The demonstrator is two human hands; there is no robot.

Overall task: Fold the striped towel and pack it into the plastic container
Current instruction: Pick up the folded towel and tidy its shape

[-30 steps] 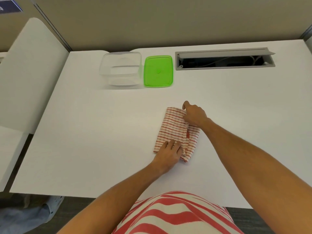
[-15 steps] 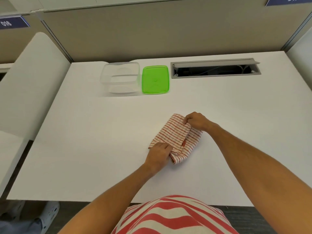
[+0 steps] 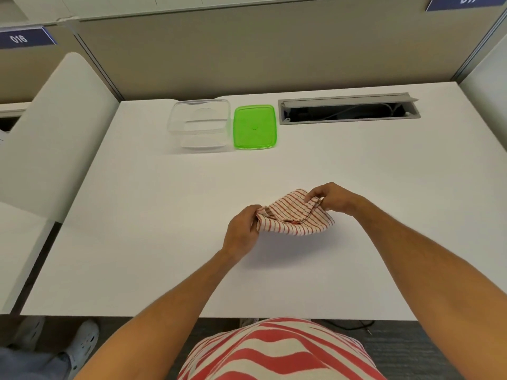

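Your left hand (image 3: 242, 231) grips the near-left end of the folded red-and-white striped cloth towel (image 3: 296, 215), fingers curled round the bunched edge, while your right hand (image 3: 333, 198) pinches the far-right corner between thumb and fingertips. The towel hangs stretched between your two hands, sagging a little in the middle with its folded layers showing along the upper edge, and it appears lifted just off the white rectangular desk (image 3: 164, 242), casting a soft shadow on the surface below and toward you. The left hand sits lower and nearer to you; the right sits higher and farther away, so the towel runs on a slant between them. Well apart from the towel, toward the back of the desk and to the left, stands the clear square plastic container (image 3: 199, 124), open at the top. Just beside it on its right lies the bright green square plastic lid (image 3: 254, 127), flat on the desk. To the right of the lid a grey rectangular cable slot (image 3: 348, 108) is set into the desk with its flap raised. At the bottom edge your red-and-white striped shirt (image 3: 279, 352) fills the view between your forearms.
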